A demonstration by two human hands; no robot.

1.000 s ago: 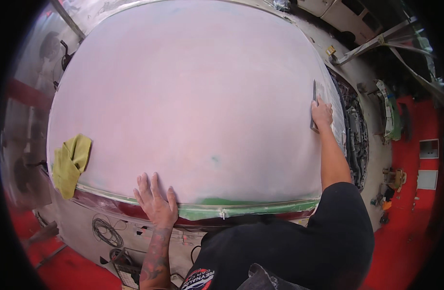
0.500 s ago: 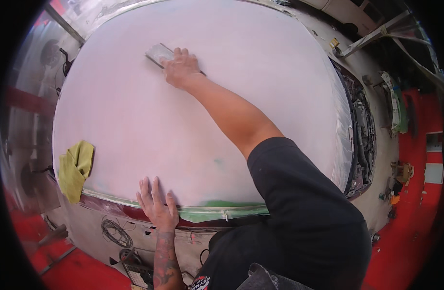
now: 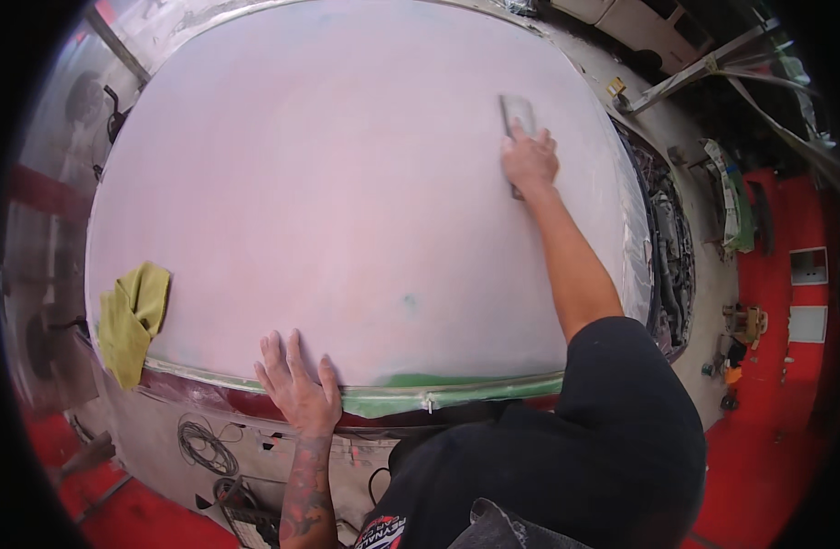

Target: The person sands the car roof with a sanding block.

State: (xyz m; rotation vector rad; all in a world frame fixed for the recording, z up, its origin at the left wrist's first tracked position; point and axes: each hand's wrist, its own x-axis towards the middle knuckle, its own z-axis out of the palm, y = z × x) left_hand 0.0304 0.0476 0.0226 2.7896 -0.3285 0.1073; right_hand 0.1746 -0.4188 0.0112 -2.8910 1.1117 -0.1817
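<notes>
Right hand point(image 3: 529, 165) gripping block point(image 3: 518, 112); left hand point(image 3: 301, 389) splayed, empty, on panel point(image 3: 328, 201). Uneven pressure could tilt block, gouging panel.

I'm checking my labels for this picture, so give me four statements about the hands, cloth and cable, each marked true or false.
1. The right hand is on a flat tool. True.
2. The yellow-green cloth lies at the right end of the pale panel. False: it lies at the near left corner.
3. The left hand has its fingers spread on the panel. True.
4. The coiled cable lies on the panel. False: it is off the panel, past the near edge.
</notes>
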